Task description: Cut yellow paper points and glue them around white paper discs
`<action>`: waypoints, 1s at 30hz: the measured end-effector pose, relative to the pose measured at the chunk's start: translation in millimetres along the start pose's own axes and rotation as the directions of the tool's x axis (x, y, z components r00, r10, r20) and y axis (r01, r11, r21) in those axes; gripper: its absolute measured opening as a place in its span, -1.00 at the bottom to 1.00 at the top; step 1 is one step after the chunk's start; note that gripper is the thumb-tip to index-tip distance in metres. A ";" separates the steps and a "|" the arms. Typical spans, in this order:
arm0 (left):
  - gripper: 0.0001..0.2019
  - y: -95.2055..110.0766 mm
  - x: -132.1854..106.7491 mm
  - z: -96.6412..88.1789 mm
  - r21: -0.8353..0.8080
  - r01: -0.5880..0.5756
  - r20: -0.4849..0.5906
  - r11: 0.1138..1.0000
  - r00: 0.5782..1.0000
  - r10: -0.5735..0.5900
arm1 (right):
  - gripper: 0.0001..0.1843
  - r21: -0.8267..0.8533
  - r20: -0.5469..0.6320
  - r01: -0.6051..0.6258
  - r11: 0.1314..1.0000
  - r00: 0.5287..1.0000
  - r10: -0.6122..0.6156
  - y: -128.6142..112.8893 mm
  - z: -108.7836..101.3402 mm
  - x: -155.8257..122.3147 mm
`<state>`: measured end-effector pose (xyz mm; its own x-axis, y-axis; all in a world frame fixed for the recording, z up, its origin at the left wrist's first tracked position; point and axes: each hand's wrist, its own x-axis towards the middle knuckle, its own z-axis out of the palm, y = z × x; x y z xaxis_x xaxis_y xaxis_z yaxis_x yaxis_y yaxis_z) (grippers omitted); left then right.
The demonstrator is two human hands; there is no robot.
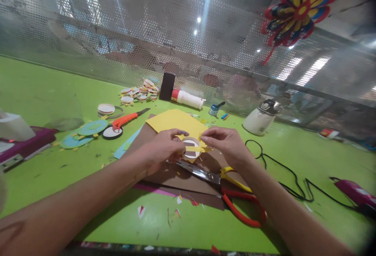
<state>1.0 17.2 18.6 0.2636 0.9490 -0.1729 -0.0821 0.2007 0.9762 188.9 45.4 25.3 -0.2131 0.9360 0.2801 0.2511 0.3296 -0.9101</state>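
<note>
My left hand (167,145) is closed on the left edge of a small round white paper piece (190,155) with a brown middle and yellow bits around its rim. A yellow paper strip (196,149) lies across it. My right hand (225,140) pinches a small yellow paper piece (203,145) at the disc's right edge. Beneath both hands lie brown sheets (202,185) and a yellow sheet (176,119). Large scissors (202,172) with one yellow and one red handle lie just in front of the disc, partly under my right forearm.
To the left are an orange cutter (126,119), blue paper discs (93,127), and a purple power strip (31,146). Farther back stand a pile of small discs (141,91), a phone (167,86), a jar (214,110) and a white container (260,119). A black cable (289,170) runs at right.
</note>
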 end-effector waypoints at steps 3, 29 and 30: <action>-0.50 0.0 -0.1 -0.5 -0.004 0.011 0.009 1.000 1.000 -0.011 | -0.83 0.015 0.012 -0.022 1.000 1.000 0.022 0.0 0.5 0.1; -0.43 7.4 -9.5 7.1 0.210 0.017 -0.103 0.978 0.995 0.005 | -0.94 -0.248 0.076 0.308 0.918 0.951 -0.298 13.7 6.9 -7.4; -0.43 7.8 -9.8 7.4 0.205 0.020 -0.102 0.979 0.995 0.001 | -0.93 -0.270 0.081 0.331 0.904 0.943 -0.322 13.0 7.0 -7.7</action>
<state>4.9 7.6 29.0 0.1636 0.9692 -0.1840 0.1216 0.1653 0.9787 187.2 41.6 9.2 -0.3584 0.7670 0.5323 0.4112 0.6416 -0.6476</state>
